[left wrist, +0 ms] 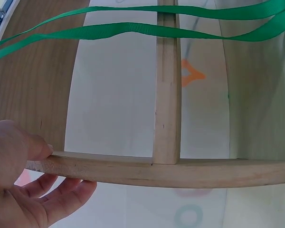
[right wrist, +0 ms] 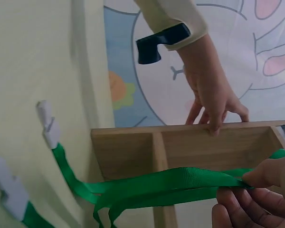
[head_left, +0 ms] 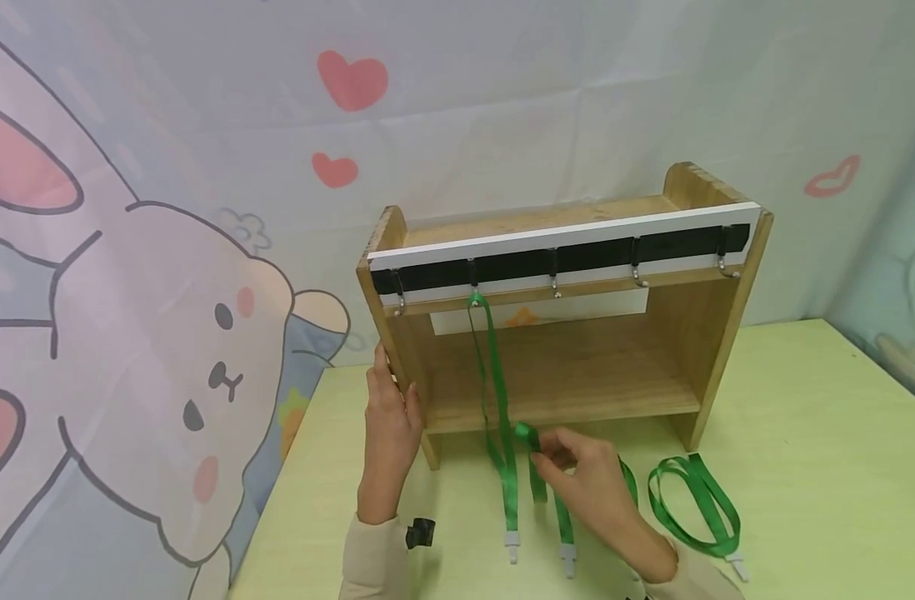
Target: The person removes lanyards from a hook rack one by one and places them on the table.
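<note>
A wooden shelf [head_left: 555,367] stands on the pale green table [head_left: 802,433], with a black and white rail of metal hooks [head_left: 555,262] along its top front. One green lanyard [head_left: 495,400] hangs from the second hook, its white clip [head_left: 512,546] lying on the table. My left hand [head_left: 390,417] grips the shelf's left side panel [left wrist: 133,168], thumb in front and fingers behind. Just in front of the shelf's base, my right hand [head_left: 570,467] pinches a second green lanyard [right wrist: 180,183], whose clip [head_left: 568,560] rests on the table.
A third green lanyard [head_left: 693,504] lies looped on the table to the right of my right hand. A cartoon rabbit curtain [head_left: 165,350] hangs behind and to the left. The table's left edge runs close by my left forearm.
</note>
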A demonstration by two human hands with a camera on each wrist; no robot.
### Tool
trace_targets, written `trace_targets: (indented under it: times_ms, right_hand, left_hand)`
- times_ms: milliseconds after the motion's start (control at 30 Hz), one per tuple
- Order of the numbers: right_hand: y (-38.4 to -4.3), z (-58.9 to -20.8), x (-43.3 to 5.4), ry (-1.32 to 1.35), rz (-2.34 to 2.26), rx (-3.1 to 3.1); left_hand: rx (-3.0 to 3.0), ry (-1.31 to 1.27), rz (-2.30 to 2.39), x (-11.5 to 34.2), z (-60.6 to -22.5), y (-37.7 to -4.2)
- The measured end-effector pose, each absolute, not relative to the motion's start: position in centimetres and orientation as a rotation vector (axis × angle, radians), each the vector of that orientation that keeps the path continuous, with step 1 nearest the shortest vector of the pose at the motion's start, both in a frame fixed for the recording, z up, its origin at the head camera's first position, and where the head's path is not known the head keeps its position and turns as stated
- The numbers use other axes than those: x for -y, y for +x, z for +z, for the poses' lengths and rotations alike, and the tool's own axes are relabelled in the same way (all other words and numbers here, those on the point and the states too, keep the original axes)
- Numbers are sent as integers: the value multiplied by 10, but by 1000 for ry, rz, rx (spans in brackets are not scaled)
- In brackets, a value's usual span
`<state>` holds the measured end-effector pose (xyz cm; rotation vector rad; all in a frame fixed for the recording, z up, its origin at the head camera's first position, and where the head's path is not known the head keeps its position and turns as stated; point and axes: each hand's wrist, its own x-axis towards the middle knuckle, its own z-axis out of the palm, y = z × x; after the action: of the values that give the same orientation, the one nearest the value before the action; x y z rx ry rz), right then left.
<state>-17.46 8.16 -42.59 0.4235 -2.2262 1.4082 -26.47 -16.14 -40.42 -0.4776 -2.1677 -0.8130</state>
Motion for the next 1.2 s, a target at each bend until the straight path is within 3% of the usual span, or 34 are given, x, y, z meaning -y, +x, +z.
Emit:
trace_targets:
  times_ms: [700,1200]
  right_hand:
    - [-186,-445,-87,229,1399,2435]
    - [-204,-473,-88,230,1253,2601]
  left_hand:
    - [2175,-469,-841,162,-405,-266]
    - [2161,-491,-819,162,-405,-265]
